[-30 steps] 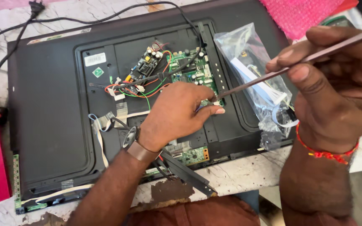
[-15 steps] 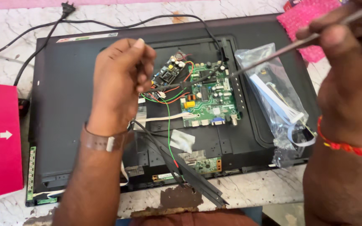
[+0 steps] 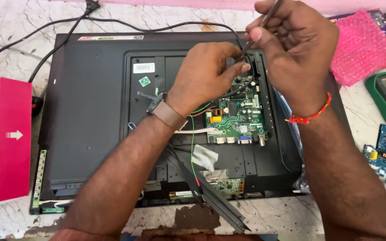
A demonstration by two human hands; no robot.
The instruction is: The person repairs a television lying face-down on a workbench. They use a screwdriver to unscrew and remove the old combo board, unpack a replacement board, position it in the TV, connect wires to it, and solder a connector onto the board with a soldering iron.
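Both forearms reach up from the near edge of the bench and meet toward its far edge. The left hand is palm down, wrist bent, fingers curled together with the fingertips pinched just under the right hand. A watch with a brown strap sits on the left wrist. The right hand is held higher, closed in a loose fist, thumb pressed across the forefinger. A red thread band circles the right wrist.
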